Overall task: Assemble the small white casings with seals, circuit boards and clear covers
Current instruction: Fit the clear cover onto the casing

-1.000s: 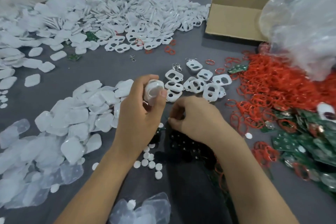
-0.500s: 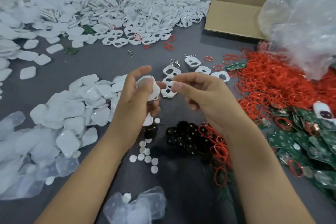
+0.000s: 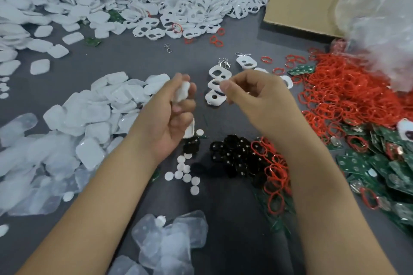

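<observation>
No text, label, brand or number can be read anywhere in the head view. The green circuit boards (image 3: pixel 362 164) carry only pale round marks, too blurred to tell as print. The cardboard box (image 3: pixel 301 4) shows plain brown faces.

Left hand (image 3: pixel 172 114) gripping white casing (image 3: pixel 182 94), right hand (image 3: pixel 257 98) beside (fingertips pinched), grey table (image 3: pixel 125 60)

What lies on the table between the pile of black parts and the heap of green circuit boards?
In the head view, a bunch of red seal rings lies between the black parts and the green circuit boards, overlapping the black pile's right edge.
</observation>
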Available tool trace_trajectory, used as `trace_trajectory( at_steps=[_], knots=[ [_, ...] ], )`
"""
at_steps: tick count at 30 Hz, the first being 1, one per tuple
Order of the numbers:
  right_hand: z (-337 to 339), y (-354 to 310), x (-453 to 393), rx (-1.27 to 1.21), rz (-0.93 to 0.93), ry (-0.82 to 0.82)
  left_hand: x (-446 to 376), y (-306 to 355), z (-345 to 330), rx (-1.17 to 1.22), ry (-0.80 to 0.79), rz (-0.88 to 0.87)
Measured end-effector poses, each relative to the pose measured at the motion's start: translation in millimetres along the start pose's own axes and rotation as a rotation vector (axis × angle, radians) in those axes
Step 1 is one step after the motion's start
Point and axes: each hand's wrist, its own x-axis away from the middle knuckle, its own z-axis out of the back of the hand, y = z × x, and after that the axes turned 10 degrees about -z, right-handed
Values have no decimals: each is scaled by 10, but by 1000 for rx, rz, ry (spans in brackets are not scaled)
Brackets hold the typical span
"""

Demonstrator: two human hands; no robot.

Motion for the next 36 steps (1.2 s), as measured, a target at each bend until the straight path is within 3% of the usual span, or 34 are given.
trace_trajectory(
  at_steps=[4,8,16,22,24,27,29,33,36],
  knots=[
    [-149,67,16,355,-14,-215,-19,158,63,190,-7,49],
    [-304,92,49,582,3,-287,30,196,57,517,-9,90],
    [-239,-8,90,682,-30,-268,27,121,100,683,-27,-10],
    [-280,-21,110,786,47,-196,5,109,151,719,-48,-26],
    [-248,-29,105,653,99,-254,-3,112,172,721,-53,-32],
    [-230,-105,149,448,135,-545,-3,103,192,733,-71,-37],
    [-280,-114,168,457,119,-702,-3,92,200,753,-85,-38],
    [-387,-65,165,618,108,-679,-25,63,209,796,-114,-47],
    [-381,-56,148,602,97,-583,-45,55,217,755,-121,-58]
  ],
)
